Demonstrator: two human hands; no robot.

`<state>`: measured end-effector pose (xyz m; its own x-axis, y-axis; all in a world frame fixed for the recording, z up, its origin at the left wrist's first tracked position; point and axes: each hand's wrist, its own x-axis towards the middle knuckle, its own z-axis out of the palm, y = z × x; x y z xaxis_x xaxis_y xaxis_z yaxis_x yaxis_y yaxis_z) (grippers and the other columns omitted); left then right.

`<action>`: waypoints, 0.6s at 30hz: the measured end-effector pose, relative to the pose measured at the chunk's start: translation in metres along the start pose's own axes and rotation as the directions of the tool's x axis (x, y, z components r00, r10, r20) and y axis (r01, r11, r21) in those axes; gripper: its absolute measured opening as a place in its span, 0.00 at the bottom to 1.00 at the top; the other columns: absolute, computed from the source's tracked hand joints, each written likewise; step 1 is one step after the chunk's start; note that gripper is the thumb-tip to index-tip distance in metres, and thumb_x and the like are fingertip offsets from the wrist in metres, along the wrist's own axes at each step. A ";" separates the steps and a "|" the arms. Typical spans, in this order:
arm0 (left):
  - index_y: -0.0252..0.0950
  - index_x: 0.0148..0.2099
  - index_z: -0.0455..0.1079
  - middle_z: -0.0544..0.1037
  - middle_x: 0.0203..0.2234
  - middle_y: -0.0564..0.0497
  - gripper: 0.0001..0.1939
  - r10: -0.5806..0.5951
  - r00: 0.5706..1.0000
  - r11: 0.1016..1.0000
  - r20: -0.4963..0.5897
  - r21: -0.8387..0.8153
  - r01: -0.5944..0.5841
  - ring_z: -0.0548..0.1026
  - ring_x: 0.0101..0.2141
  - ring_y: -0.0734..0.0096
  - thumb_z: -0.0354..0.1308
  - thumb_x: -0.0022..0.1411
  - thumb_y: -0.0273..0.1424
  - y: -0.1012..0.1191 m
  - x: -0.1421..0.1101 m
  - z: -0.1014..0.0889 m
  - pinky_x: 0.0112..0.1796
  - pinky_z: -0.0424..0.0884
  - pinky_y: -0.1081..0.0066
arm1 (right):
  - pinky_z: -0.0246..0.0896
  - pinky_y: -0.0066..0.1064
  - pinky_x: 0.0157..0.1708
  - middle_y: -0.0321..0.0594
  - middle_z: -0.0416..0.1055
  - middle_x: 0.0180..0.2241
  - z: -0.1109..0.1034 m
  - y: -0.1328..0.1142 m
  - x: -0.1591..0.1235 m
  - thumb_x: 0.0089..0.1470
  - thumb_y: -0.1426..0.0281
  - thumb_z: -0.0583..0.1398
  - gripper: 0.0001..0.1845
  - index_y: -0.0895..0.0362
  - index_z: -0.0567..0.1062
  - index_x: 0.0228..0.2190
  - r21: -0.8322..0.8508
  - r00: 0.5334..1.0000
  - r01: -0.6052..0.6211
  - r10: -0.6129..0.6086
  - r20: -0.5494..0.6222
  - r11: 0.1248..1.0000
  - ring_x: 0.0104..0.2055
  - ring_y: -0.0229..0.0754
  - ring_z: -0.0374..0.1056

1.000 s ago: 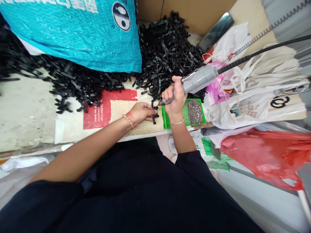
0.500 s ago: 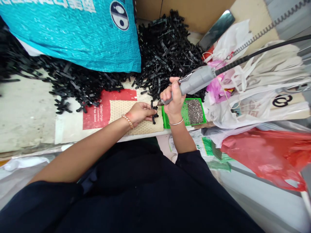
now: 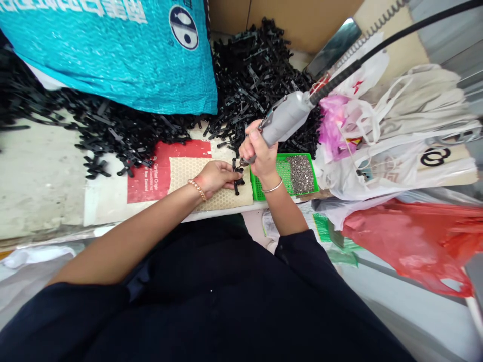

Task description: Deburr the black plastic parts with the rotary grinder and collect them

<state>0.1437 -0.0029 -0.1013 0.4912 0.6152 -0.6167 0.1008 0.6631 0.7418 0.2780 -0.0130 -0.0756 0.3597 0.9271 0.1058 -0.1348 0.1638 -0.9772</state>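
Note:
My right hand (image 3: 258, 155) is wrapped round a grey electric screwdriver (image 3: 281, 120), whose black cable runs up to the right. Its tip points down onto a small black plastic part (image 3: 237, 177). My left hand (image 3: 217, 176) pinches that part and holds it on a beige honeycomb mat (image 3: 188, 171). Just right of the part stands a green tray (image 3: 281, 168) with a heap of small silver screws (image 3: 301, 174).
A big pile of black plastic parts (image 3: 260, 75) lies behind the mat and spreads to the left. A turquoise sack (image 3: 113, 50) leans over the pile. White and pink plastic bags (image 3: 396, 136) crowd the right; a red bag (image 3: 411, 236) lies lower right.
The screwdriver has swung more upright and moved left, bringing its tip onto the part. My left hand has stayed on the part.

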 end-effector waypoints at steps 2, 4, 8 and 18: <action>0.31 0.26 0.69 0.78 0.21 0.51 0.20 0.006 1.000 1.000 0.012 -0.011 -0.006 0.78 0.24 0.74 0.81 0.47 0.20 -0.002 0.001 -0.001 0.29 0.78 0.72 | 0.62 0.28 0.20 0.24 0.53 0.19 0.001 -0.002 0.001 0.59 0.50 0.67 0.19 0.50 0.71 0.38 0.001 0.999 -0.034 0.034 0.027 0.999 0.19 0.33 0.55; 0.31 0.26 0.69 0.78 0.21 0.51 0.20 0.009 1.000 1.000 0.019 -0.018 -0.009 0.78 0.24 0.72 0.81 0.46 0.20 -0.003 0.002 -0.001 0.30 0.79 0.72 | 0.62 0.28 0.20 0.23 0.54 0.18 0.001 -0.002 0.003 0.56 0.47 0.68 0.22 0.50 0.70 0.36 0.006 0.997 -0.049 0.048 0.062 0.999 0.18 0.32 0.54; 0.31 0.27 0.70 0.78 0.21 0.51 0.19 0.020 1.000 1.000 0.011 -0.019 -0.020 0.79 0.25 0.72 0.81 0.46 0.20 -0.003 0.001 0.000 0.31 0.80 0.71 | 0.61 0.29 0.20 0.22 0.55 0.17 0.004 0.003 0.005 0.51 0.42 0.69 0.27 0.51 0.71 0.35 -0.004 0.992 -0.050 0.050 0.119 0.999 0.17 0.32 0.54; 0.31 0.29 0.71 0.81 0.24 0.47 0.15 0.009 1.000 1.000 -0.014 -0.015 -0.009 0.78 0.24 0.74 0.75 0.56 0.18 0.002 -0.004 0.002 0.30 0.80 0.73 | 0.58 0.29 0.22 0.24 0.49 0.19 -0.053 -0.030 0.007 0.58 0.41 0.64 0.25 0.48 0.72 0.42 -0.136 0.907 0.270 -0.300 -0.295 0.953 0.19 0.34 0.53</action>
<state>0.1439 -0.0052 -0.0965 0.4801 0.6268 -0.6137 0.0835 0.6638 0.7433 0.3338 -0.0296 -0.0552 0.6389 0.6928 0.3345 0.0946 0.3608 -0.9278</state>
